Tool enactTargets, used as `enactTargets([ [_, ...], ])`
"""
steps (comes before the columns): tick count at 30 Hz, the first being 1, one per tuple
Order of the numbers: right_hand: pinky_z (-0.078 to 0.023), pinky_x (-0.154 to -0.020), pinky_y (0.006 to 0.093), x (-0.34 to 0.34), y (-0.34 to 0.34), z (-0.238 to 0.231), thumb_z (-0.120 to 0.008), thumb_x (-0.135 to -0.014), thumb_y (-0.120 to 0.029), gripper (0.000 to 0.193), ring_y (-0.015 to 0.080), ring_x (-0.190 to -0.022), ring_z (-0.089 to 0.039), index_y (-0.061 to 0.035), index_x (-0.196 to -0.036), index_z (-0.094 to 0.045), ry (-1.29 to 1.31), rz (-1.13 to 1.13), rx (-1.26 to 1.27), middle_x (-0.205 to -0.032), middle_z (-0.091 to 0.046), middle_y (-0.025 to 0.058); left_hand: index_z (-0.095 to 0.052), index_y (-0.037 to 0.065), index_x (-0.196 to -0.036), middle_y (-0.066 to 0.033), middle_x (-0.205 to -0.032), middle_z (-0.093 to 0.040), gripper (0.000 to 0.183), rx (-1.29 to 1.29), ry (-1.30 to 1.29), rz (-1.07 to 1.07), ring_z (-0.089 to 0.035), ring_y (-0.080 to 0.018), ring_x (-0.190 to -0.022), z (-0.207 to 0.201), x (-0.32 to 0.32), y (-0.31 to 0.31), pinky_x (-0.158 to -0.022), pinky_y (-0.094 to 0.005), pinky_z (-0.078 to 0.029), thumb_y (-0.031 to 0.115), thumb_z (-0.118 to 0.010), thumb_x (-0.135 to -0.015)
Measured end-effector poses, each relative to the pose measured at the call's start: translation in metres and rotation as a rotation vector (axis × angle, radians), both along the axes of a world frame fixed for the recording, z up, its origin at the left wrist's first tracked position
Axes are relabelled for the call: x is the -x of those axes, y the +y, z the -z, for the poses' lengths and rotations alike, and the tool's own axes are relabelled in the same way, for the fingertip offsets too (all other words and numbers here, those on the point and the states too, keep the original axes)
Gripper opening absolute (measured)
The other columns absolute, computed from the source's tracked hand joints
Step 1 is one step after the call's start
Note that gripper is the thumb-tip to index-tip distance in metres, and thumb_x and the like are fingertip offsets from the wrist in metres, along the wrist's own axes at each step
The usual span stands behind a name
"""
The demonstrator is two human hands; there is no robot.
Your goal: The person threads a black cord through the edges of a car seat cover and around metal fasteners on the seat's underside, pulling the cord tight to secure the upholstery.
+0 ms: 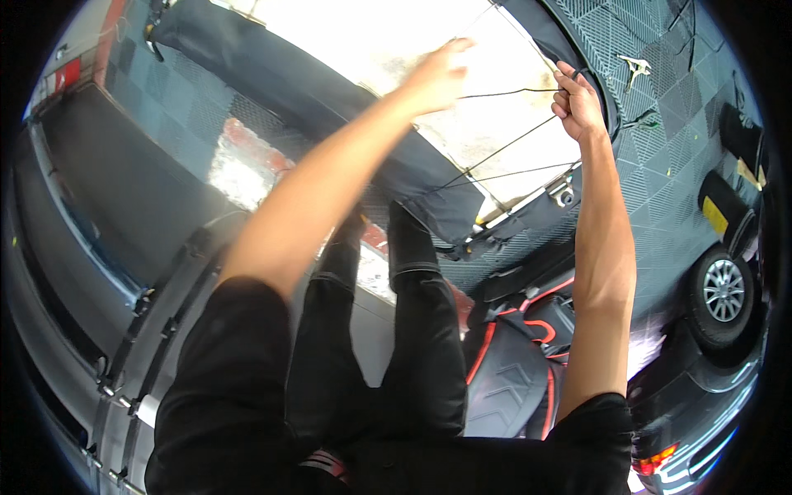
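Black cord (pixel 511 92): watching the head view from far off, I see it stretched over the pale panel (pixel 495 128), running from the right hand toward the underside of the left hand
Right hand (pixel 577 106): fingers curled, pinching the cord between thumb and fingers at the panel's right edge
Left hand (pixel 439 78): blurred, over the panel's upper middle, fingers pointing right; I cannot tell whether it grips the cord or is only near it
Crossed cords (pixel 468 172): thin dark lines meeting over the panel's lower part, one slanting up toward the right hand
Black fabric (pixel 272 70): a broad band along the panel's left side, more of it curving round the right
Round metal fitting (pixel 564 195): near the panel's lower right corner
Floor tiles (pixel 660 177): grey and ribbed, a small white piece (pixel 635 69) lying right of the right hand
Red-trimmed black item (pixel 516 379): below the panel, beside the wearer's legs (pixel 425 330)
Dark car (pixel 676 371): far right, with a silver-spoked wheel (pixel 724 290) and a red tail light (pixel 657 459)
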State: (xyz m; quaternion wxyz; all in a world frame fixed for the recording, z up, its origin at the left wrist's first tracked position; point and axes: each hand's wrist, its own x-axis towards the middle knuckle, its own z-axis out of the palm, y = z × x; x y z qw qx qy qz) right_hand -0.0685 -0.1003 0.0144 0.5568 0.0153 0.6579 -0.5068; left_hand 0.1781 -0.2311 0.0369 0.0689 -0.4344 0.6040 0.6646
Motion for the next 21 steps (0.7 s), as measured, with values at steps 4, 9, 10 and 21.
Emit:
enactTargets([
  [4,-0.024,-0.043,0.0227,0.003,0.003,-0.002,-0.059,-0.094,-0.006,0.041,0.0055,-0.048,-0.026,0.0031,-0.132,-0.045,-0.027,-0.009,-0.021,-0.062,-0.032,-0.0060,-0.056,0.006,-0.131,-0.0181,-0.111,-0.068,0.043,0.366,0.065,0.225,-0.069,-0.0299,-0.088,0.014,0.111,0.049,-0.078,-0.0400,-0.054,0.029,-0.057,-0.094],
  [9,-0.021,-0.044,0.0240,0.009,0.005,0.006,-0.062,-0.096,-0.031,0.046,0.0064,-0.047,-0.022,0.0029,-0.125,-0.050,-0.117,0.086,-0.026,-0.058,-0.025,-0.0068,-0.067,0.003,-0.088,-0.0183,-0.082,-0.067,0.029,0.523,0.137,0.197,-0.066,-0.0329,-0.074,0.008,0.102,0.043,-0.072,-0.0430,-0.051,0.029,-0.057,-0.091],
  [10,-0.021,-0.045,0.0245,0.009,0.002,0.004,-0.060,-0.097,-0.039,0.052,0.0068,-0.047,-0.021,0.0033,-0.125,-0.050,-0.131,0.091,-0.044,-0.058,-0.024,-0.0066,-0.067,0.002,-0.081,-0.0179,-0.077,-0.066,0.030,0.574,0.154,0.212,-0.065,-0.0329,-0.072,0.007,0.098,0.039,-0.071,-0.0431,-0.051,0.029,-0.058,-0.091],
  [21,-0.037,-0.058,0.0311,-0.087,0.069,0.059,-0.042,-0.103,-0.032,0.035,0.0144,-0.059,-0.040,-0.0032,-0.093,-0.058,-0.401,0.346,0.183,-0.065,-0.041,-0.0015,-0.069,0.003,-0.087,-0.0180,-0.073,-0.066,0.029,0.655,0.088,0.345,-0.066,-0.0339,-0.070,0.004,0.067,0.009,-0.068,-0.0428,-0.051,0.029,-0.056,-0.092],
])
